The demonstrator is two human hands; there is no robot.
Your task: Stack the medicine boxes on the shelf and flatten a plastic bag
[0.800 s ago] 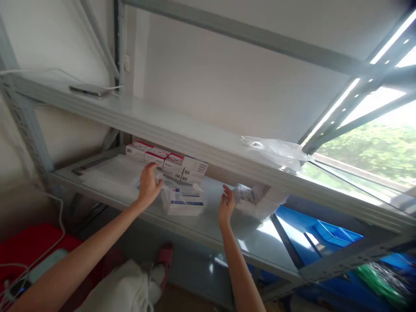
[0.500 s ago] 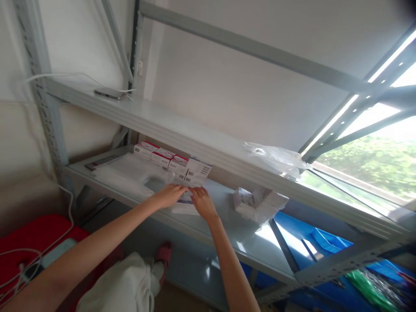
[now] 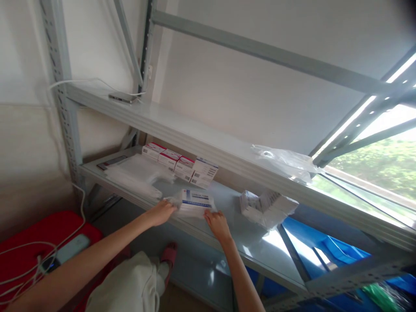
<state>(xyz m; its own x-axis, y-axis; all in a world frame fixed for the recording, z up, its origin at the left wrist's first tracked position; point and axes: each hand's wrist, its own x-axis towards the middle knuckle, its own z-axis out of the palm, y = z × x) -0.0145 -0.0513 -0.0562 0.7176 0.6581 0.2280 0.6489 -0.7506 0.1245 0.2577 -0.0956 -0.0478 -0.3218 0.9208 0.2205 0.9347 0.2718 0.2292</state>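
Observation:
A white box with a blue band (image 3: 196, 200) lies on the lower shelf inside a clear plastic bag (image 3: 177, 200). My left hand (image 3: 162, 212) is closed on the bag's left end. At the box's lower right corner, the fingers of my right hand (image 3: 217, 223) pinch the bag's other side. Behind it, several red-and-white boxes (image 3: 168, 159) stand in a row. A white box with a blue edge (image 3: 204, 173) ends that row. Flat clear bags (image 3: 130, 175) are spread to the left of my left hand.
Bagged white boxes (image 3: 268, 208) sit on the lower shelf (image 3: 256, 245) at right. The upper shelf (image 3: 182, 123) overhangs, bearing a crumpled plastic bag (image 3: 286, 160) and a phone-like device (image 3: 122, 97) with a white cable. Blue bins (image 3: 341, 249) are at lower right, a red stool-like surface (image 3: 42, 234) at lower left.
My hands have moved apart, left hand to the left and right hand to the right, uncovering the bagged box between them. The camera view has shifted slightly.

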